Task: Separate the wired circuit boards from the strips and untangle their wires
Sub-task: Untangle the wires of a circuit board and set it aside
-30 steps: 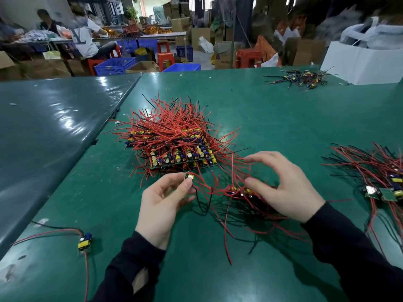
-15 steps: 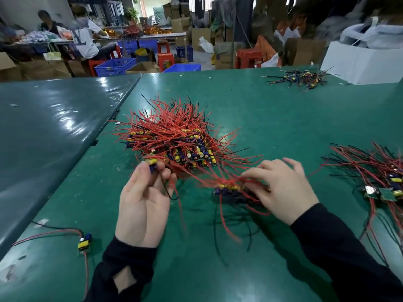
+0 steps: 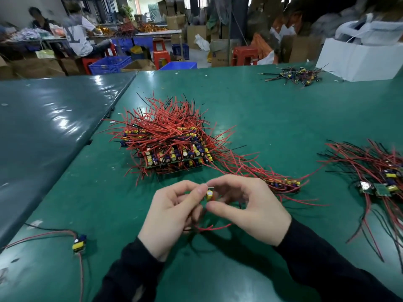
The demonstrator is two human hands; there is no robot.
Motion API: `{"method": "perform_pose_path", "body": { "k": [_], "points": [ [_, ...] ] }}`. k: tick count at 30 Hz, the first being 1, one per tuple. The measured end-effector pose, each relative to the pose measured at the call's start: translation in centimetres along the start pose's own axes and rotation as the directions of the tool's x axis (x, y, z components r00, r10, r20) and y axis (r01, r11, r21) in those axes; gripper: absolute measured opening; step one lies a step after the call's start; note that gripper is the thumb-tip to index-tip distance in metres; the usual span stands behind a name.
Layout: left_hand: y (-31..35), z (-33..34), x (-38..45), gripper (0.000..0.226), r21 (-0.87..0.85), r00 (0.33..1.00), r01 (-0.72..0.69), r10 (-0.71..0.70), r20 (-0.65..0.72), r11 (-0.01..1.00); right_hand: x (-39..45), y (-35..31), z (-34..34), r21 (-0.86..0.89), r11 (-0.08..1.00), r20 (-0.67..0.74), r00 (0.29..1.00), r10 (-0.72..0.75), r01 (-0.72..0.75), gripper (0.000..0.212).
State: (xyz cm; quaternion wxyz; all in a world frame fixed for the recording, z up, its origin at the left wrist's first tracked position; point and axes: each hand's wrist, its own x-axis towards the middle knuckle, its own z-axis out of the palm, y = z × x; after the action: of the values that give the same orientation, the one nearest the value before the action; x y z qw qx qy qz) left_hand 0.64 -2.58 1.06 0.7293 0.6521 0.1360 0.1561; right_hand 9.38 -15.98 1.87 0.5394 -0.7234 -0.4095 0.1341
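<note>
**Both hands pinching one small board above the table**

The left hand (image 3: 174, 216) and right hand (image 3: 250, 210) are pinching a small circuit board (image 3: 209, 195) between fingertips, its long axis seemingly running upright, though blur is obscuring it. Its red wires (image 3: 212, 228) are trailing downward toward the person. The green table (image 3: 272, 118) is carrying a stacked pile of strips (image 3: 172, 147); a cluttered workshop is lying beyond.

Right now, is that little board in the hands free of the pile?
Free: both hands, left hand and right hand, pinch the small board clear of the big pile.
</note>
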Motion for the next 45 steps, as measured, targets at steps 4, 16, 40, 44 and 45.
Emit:
{"method": "perform_pose_path", "body": {
  "k": [4,16,40,44,45],
  "points": [
    [0.1,-0.4,0.2,0.033,0.028,0.998,0.047,-0.047,0.029,0.999,0.2,0.4,0.3,0.229,0.956,0.084,0.982,0.169,-0.184,0.025],
    [1.1,-2.2,0.1,0.043,-0.127,0.946,0.190,-0.147,0.288,0.974,0.5,0.1,-0.3,0.390,0.853,0.218,0.935,0.280,-0.347,0.013],
    [0.8,-1.5,0.0,0.035,-0.225,0.991,0.082,-0.055,0.123,0.971,-0.2,-0.2,0.7,0.555,0.628,0.520,0.817,0.249,-0.545,0.025],
    [0.5,-1.1,-0.1,0.027,0.016,0.993,-0.001,-0.001,0.121,1.000,-0.2,0.0,0.9,0.532,0.648,0.498,0.821,0.280,-0.544,0.022],
    [0.3,-1.0,-0.1,0.027,0.042,0.993,-0.018,0.013,0.119,0.999,-0.2,0.0,0.8,0.527,0.655,0.502,0.820,0.275,-0.542,0.023]
  ]
}}
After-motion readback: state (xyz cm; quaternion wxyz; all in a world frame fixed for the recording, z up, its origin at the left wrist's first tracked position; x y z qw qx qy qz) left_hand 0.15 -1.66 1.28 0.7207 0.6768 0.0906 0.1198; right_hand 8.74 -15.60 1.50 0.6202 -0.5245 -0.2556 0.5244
